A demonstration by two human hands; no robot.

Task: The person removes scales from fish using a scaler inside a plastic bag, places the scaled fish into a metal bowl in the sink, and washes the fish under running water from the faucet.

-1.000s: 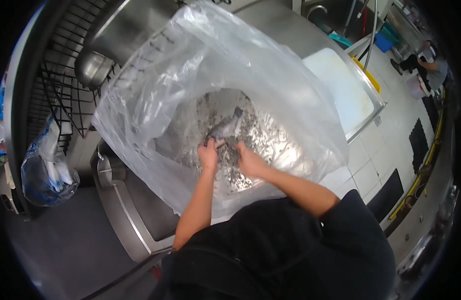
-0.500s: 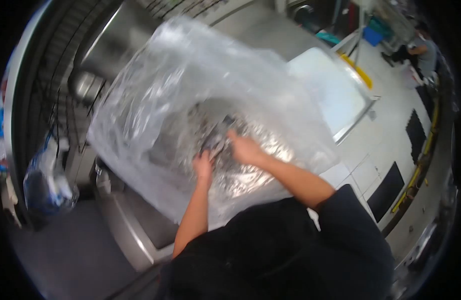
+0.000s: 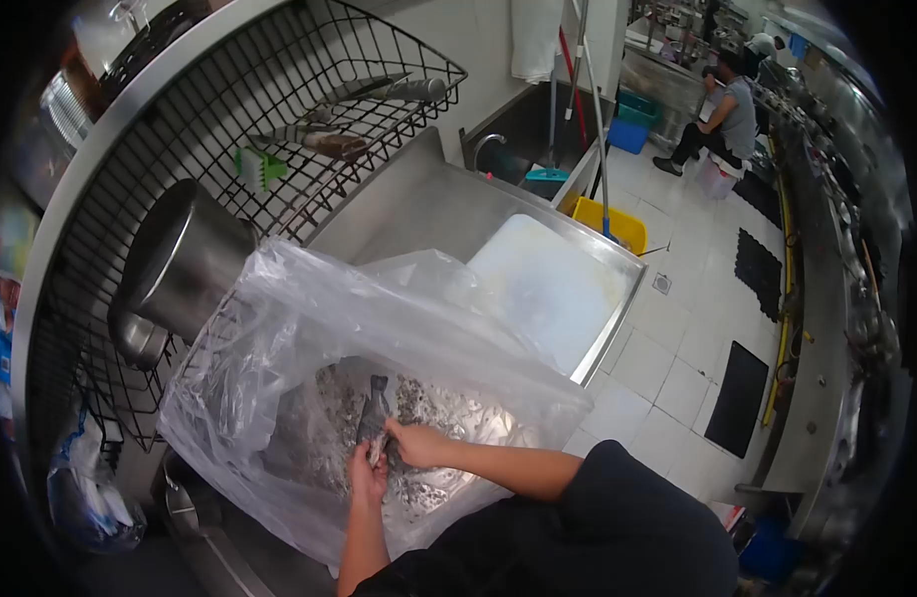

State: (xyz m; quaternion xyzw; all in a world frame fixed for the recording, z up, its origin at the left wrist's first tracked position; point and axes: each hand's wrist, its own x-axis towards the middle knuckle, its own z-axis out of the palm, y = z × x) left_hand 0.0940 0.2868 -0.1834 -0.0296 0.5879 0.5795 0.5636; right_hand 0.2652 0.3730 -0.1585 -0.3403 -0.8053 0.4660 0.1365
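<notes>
- While the left hand (image 3: pixel 369 475) and right hand (image 3: pixel 418 446) hold the slim dark-grey fish (image 3: pixel 373 414) in closed fingers, it lies inside the clear plastic sheeting (image 3: pixel 314 338).
- Sheeting rises around them, near a round steel pot (image 3: pixel 185 264) and white rectangular board (image 3: pixel 548 284).
- Hands cover the fish's near end; fingertips are hard to make out.

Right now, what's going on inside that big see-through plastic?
The person's left hand grips a fish inside the clear plastic. The right hand is up against it; I can't tell whether it holds a tool. Dark bits lie scattered around the fish.
</notes>
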